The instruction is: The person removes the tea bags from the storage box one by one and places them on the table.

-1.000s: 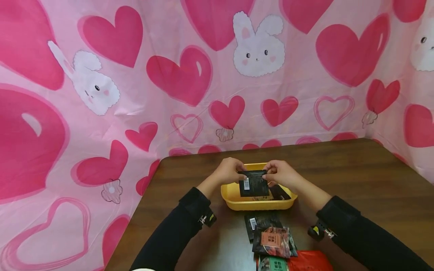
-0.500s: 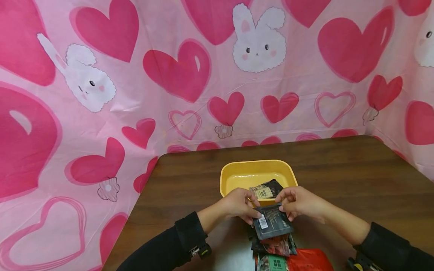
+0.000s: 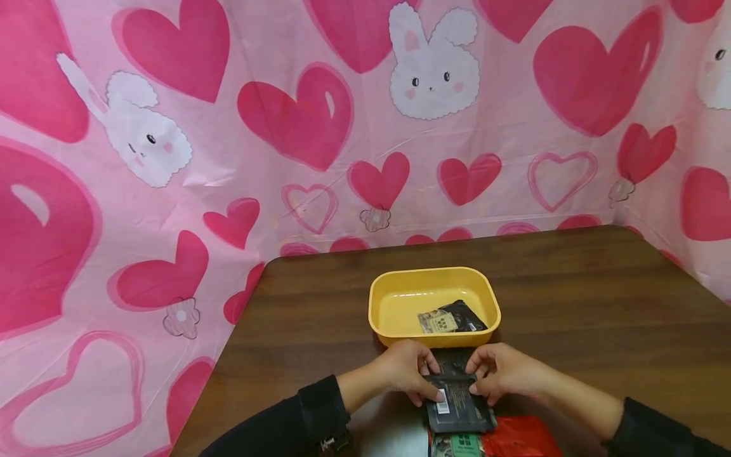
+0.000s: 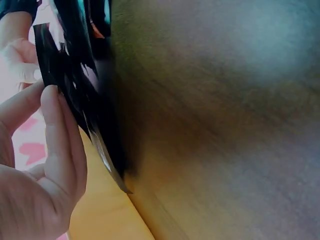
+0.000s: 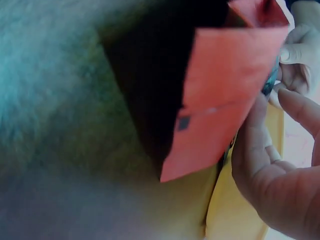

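My left hand (image 3: 407, 373) and right hand (image 3: 505, 373) pinch a black packet (image 3: 465, 411) by its far corners. A white barcode faces up on its left side. It lies over a pile of packets, covering much of them. Behind it another dark packet (image 3: 454, 360) shows between the hands. Under its near edge appear a packet with a green label (image 3: 465, 444) and a red packet (image 3: 522, 438). In the left wrist view, the left thumb and fingers (image 4: 57, 125) meet at the dark packet edge. The right wrist view shows the red packet (image 5: 225, 95) beside the right hand.
A yellow tray (image 3: 434, 341) stands just beyond the hands. In it lies a black packet with a pale yellow label (image 3: 448, 320). The wooden table (image 3: 308, 317) spreads on both sides. Behind it hangs a pink cloth (image 3: 411, 139) with hearts and rabbits.
Both hands have brought the black packet out of the yellow tray, toward the person, and down onto the pile. The packet with the orange label is now covered.
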Available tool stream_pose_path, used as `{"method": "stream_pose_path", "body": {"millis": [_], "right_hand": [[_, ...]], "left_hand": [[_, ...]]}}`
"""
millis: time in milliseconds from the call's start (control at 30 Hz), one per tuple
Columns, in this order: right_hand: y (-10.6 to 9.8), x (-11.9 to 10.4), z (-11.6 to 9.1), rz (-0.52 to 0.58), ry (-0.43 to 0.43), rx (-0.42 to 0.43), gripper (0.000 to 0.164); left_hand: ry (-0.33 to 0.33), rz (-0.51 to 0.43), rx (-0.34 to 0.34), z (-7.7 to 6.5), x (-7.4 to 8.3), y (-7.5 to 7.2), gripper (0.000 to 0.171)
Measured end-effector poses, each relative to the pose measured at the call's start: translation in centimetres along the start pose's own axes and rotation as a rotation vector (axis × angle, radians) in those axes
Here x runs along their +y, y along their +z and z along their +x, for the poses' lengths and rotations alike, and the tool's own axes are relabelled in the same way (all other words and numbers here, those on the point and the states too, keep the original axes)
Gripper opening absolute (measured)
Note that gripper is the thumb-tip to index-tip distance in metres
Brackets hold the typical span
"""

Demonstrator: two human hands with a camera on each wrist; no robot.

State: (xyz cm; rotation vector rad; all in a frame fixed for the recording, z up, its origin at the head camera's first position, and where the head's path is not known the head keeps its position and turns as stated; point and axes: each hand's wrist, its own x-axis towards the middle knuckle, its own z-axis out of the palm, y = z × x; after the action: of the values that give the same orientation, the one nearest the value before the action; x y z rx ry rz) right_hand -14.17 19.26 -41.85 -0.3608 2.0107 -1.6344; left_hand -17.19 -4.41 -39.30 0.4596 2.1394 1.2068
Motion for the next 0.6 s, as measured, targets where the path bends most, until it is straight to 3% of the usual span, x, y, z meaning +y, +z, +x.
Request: {"method": "stream_pose_path", "body": {"millis": [167,400,500,600], "right_hand": [[0.4,0.0,-0.1,-0.079,-0.02,0.038,0.028],[0.7,-0.3,-0.2,-0.105,-0.027,0.039,0.028],[0.6,-0.8,-0.3,-0.136,-0.049,0.047,0.028],[0.0,-1.9,-0.1,-0.199,-0.082,0.073,0.026]], "left_hand": [[0.008,0.109,0.004,0.0,-0.4,0.4,0.029],[0.032,0.177,0.028,-0.2,-0.9,0.8,0.031],[0.087,0.306,0.047,-0.2,-0.6,0.4,0.034],[0.169,0.456,0.109,0.1,0.3,-0.7,0.039]]}}
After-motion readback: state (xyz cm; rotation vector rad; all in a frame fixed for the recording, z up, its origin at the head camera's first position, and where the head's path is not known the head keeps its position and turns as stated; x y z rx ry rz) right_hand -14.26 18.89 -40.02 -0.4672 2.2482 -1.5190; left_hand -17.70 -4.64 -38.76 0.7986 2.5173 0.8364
